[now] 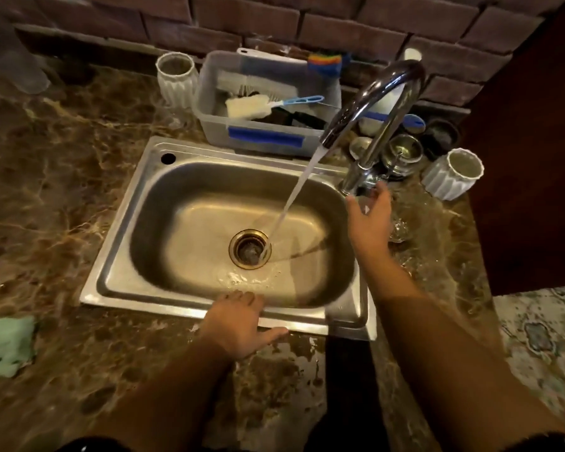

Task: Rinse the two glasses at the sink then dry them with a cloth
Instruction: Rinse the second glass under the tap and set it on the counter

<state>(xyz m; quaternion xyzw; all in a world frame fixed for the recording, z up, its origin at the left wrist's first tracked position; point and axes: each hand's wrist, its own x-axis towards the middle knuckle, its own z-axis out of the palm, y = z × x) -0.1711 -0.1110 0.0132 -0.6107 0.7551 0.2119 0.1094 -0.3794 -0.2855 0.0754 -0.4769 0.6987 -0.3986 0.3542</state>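
Clear drinking glass upright on wet brown marble counter just right of stainless steel sink, half hidden by right hand, chrome tap running, green cloth far left, left hand spread on front rim, right hand's fingers relaxed by tap base

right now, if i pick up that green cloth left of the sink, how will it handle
The green cloth lies rumpled with soft folds, so it will probably go floppy and drape. It looks thin, so likely light. It sits away from the running water, so it is probably dry, not slippery.
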